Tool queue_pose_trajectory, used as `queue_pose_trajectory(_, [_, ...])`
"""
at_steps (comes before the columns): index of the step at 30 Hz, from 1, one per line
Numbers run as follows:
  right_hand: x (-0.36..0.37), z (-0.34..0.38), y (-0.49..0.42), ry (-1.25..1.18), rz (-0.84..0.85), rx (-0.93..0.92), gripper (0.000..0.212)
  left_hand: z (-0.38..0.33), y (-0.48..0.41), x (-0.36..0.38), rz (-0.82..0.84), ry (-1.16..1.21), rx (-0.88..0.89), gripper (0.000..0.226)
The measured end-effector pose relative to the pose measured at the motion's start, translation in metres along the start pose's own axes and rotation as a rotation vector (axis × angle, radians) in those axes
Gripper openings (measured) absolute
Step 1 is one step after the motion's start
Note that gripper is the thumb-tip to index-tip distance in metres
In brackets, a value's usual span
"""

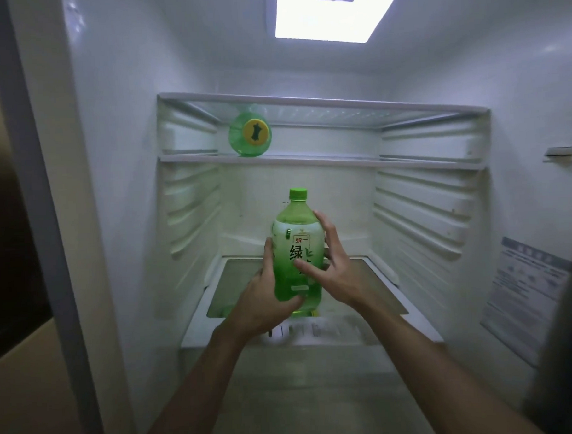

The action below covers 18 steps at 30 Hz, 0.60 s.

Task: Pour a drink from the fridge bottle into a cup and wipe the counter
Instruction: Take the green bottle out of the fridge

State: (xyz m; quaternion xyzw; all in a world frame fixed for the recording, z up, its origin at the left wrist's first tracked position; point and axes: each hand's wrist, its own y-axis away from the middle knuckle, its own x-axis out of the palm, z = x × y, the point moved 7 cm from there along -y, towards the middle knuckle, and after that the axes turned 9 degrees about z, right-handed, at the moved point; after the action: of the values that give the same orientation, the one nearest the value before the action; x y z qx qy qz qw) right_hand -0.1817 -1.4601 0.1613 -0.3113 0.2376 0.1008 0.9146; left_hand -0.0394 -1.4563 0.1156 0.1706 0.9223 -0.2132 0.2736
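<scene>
A large green drink bottle [295, 246] with a green cap and a white-and-green label stands upright inside the open fridge, over the lower glass shelf [376, 288]. My left hand [265, 299] grips its lower left side, thumb up along the label. My right hand [332, 267] holds its right side, fingers wrapped behind and thumb across the front. No cup or cloth is in view.
A second green bottle [249, 133] lies on its side on the upper glass shelf [341, 160], its yellow-marked end facing me. Another shelf sits above it. The fridge light [331, 16] glows at the top. Ribbed fridge walls close in both sides.
</scene>
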Motion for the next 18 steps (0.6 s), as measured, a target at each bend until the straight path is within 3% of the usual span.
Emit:
queue_pose_trajectory(4, [0.005, 0.002, -0.004, 0.07, -0.039, -0.022, 0.098, -0.001, 0.001, -0.002, 0.02, 0.092, 0.023, 0.127])
queue_pose_trajectory(11, [-0.002, 0.01, -0.002, 0.048, -0.07, -0.053, 0.094, -0.009, 0.005, -0.004, 0.041, 0.128, 0.09, 0.13])
queue_pose_trajectory(18, [-0.004, 0.05, 0.014, -0.035, -0.105, -0.085, 0.087, -0.02, 0.025, -0.016, -0.06, 0.254, 0.187, 0.129])
